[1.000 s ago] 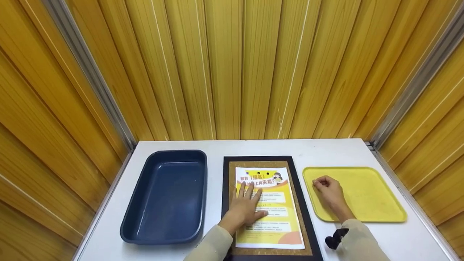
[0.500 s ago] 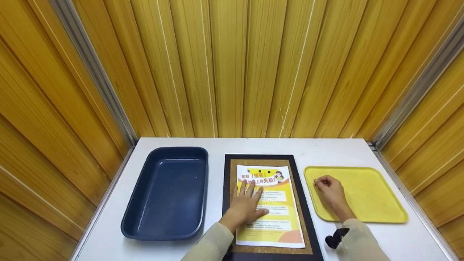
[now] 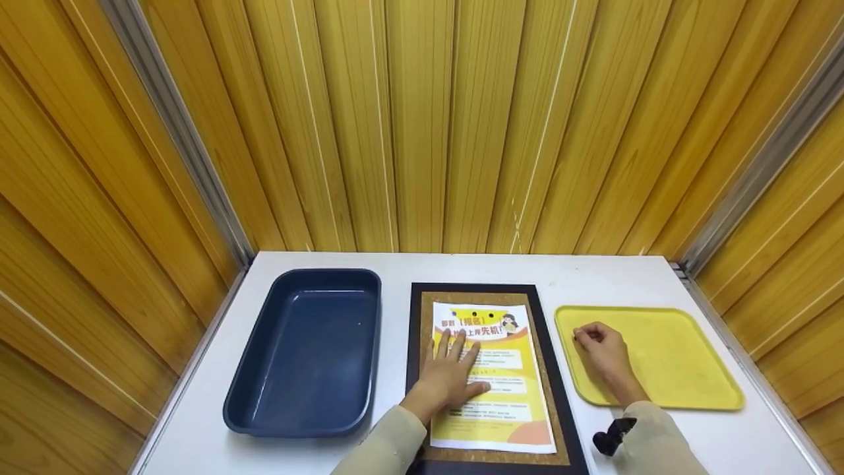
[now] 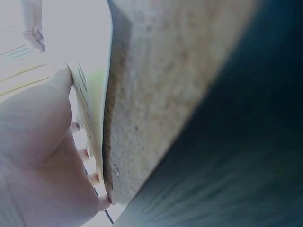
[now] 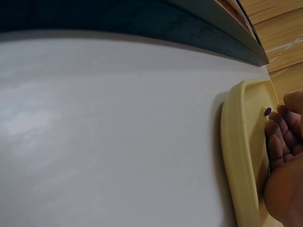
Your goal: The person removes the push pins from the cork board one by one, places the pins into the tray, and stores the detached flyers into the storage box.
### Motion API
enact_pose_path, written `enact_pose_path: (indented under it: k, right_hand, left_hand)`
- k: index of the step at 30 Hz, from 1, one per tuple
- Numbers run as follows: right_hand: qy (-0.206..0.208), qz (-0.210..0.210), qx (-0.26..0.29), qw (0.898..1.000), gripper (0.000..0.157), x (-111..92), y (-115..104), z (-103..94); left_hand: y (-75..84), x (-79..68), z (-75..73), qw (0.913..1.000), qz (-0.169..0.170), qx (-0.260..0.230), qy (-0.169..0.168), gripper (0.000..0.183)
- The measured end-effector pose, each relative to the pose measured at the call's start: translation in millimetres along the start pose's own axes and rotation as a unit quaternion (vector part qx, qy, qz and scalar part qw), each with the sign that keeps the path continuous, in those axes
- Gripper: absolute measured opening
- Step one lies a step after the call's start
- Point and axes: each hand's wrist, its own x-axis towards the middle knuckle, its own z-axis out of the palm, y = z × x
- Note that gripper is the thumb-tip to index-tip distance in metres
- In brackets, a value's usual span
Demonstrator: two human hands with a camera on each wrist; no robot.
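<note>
My left hand (image 3: 447, 381) lies spread on a yellow and white printed sheet (image 3: 486, 432), its fingers apart. The sheet covers most of a black-framed cork board (image 3: 560, 454). Small dark thumbtacks (image 3: 474, 314) sit in a row along the sheet's top edge. Over the left part of a yellow tray (image 3: 679, 359), my right hand (image 3: 608, 357) has its fingers curled and its thumb and index finger together. In the right wrist view a small dark purple thumbtack (image 5: 268, 111) shows at those fingertips. The left wrist view has the left palm (image 4: 42, 137) along the sheet's edge.
A deep dark blue basin (image 3: 316, 363) stands on the white table (image 3: 389, 396) left of the board. Yellow wood-patterned panels (image 3: 422, 132) rise behind the table and on both sides. A black object (image 3: 608, 437) is by the right sleeve.
The head view has shifted slightly. Both hands keep the same places, the left on the sheet and the right over the yellow tray.
</note>
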Motion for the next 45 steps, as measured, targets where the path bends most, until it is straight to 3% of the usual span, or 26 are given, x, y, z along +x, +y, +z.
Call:
enact_pose_path:
  k: [6, 24, 45]
  right_hand:
    - [-0.001, -0.008, 0.016, 1.0, 0.023, 0.2, 0.2, 3.2]
    - [0.002, -0.007, -0.004, 1.0, 0.026, -0.3, -2.6, 1.0]
    - [0.006, 0.018, 0.01, 1.0, 0.033, -3.4, -1.7, 0.7]
  left_hand:
    - [-1.2, -0.9, 0.0, 0.9999, -0.005, -0.005, -0.008, 0.085]
    - [-0.7, -0.3, -1.1, 0.9998, -0.007, -0.018, -0.003, 0.086]
    - [0.8, 0.3, -2.0, 0.9999, -0.008, -0.009, -0.006, 0.086]
